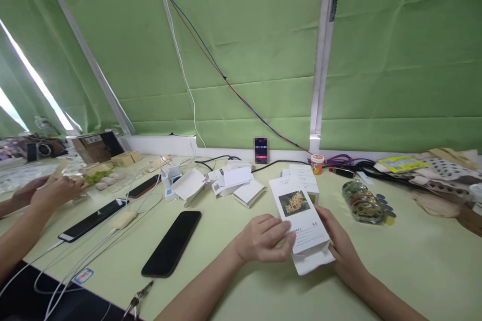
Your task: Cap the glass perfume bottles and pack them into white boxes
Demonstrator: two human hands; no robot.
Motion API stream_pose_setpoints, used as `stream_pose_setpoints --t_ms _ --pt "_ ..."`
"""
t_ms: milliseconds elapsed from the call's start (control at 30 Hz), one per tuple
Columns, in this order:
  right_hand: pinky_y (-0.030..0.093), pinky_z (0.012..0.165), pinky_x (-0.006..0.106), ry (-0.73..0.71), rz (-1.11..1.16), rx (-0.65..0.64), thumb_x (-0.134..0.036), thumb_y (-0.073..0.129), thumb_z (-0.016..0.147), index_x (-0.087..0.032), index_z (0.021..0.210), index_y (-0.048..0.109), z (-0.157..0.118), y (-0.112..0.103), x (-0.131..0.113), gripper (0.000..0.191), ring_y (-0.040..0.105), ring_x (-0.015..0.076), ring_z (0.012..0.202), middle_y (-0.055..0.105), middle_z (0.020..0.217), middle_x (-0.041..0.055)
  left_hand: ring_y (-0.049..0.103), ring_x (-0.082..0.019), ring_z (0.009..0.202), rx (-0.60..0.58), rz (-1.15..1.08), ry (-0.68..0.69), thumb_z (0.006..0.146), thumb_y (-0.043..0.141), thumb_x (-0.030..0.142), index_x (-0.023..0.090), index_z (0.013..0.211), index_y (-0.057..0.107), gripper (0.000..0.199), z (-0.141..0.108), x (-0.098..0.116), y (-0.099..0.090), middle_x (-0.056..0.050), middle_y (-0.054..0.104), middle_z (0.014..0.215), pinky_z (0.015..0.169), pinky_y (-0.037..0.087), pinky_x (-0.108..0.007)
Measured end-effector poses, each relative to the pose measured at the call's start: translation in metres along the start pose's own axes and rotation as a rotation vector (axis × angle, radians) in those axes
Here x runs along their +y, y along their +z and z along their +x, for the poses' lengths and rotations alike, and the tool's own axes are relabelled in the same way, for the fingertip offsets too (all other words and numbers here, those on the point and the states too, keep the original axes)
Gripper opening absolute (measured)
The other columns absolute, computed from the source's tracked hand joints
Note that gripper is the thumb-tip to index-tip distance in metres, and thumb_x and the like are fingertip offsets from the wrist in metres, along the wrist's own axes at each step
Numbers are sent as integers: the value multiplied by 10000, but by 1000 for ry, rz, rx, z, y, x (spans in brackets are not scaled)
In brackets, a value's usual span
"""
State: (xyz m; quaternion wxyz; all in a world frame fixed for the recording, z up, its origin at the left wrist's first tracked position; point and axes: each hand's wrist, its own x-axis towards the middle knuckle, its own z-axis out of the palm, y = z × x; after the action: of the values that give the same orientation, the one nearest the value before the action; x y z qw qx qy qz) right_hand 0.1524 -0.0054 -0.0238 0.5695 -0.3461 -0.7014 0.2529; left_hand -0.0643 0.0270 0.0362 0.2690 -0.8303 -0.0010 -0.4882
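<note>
Pinching a white printed box [303,229] by its left edge with left hand [265,238], gripping its right side with right hand [341,241], right of lower centre; likely light, stiff, easily creased card, best taken by the long edges, clear of the loose near flap [312,262]; at middle right, clear round containers [362,203] with greenish and brownish contents; farther up, orange tub [317,165], contents hidden.

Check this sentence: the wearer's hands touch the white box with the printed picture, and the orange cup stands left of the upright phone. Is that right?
Not quite. The head view shows the orange cup right of the upright phone; the left hand and right hand do touch the white box.
</note>
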Motion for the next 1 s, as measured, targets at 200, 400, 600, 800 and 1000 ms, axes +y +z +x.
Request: stream_pose_setpoints --t_ms 200,400,600,800,1000 --pt "557 818 312 79 43 19 -435 377 975 -303 1324 443 -2 -1 -8 379 661 233 1007 645 1228 79 559 -114 506 -4 78 47 774 610 66 186 847 572 146 -1 0 3 -46 675 770 404 465 -242" --pt "510 943 320 58 114 -5 -472 385 971 -341 1411 411 0 -5 -14 459 556 249 1231 553 1403 35 687 -154 701 -124 54 -181 858 563 103 183 1147 543 301 -12 -5 -1 -98 710 944 517 551 -225" --pt "515 944 298 125 267 -72 -421 521 933 -387 1436 381 2 -4 -19 524 550 234 1248 476 1469 3 584 -222 1171 -157 -346 -498 881 513 76 218 1245 504 391 -11 -3 1 -172 555 1289 869 567 -337" --pt "479 994 353 276 300 1 -440 531 924 -343 1456 350 6 -7 -18 571 449 249 1333 347 1534 23 491 -309 1258 -163 -952 -858 931 472 343 241 1273 563 369 -1 -2 -2 -149 442 1381 937 530 -453" --pt "536 915 395 284 348 -51 -534 496 907 -325 1456 368 5 -6 -18 602 549 290 1239 408 1509 70 531 -295 1188 -85 -945 -1033 750 747 391 243 1120 655 408 -5 -1 3 -117 481 1302 932 523 -419"
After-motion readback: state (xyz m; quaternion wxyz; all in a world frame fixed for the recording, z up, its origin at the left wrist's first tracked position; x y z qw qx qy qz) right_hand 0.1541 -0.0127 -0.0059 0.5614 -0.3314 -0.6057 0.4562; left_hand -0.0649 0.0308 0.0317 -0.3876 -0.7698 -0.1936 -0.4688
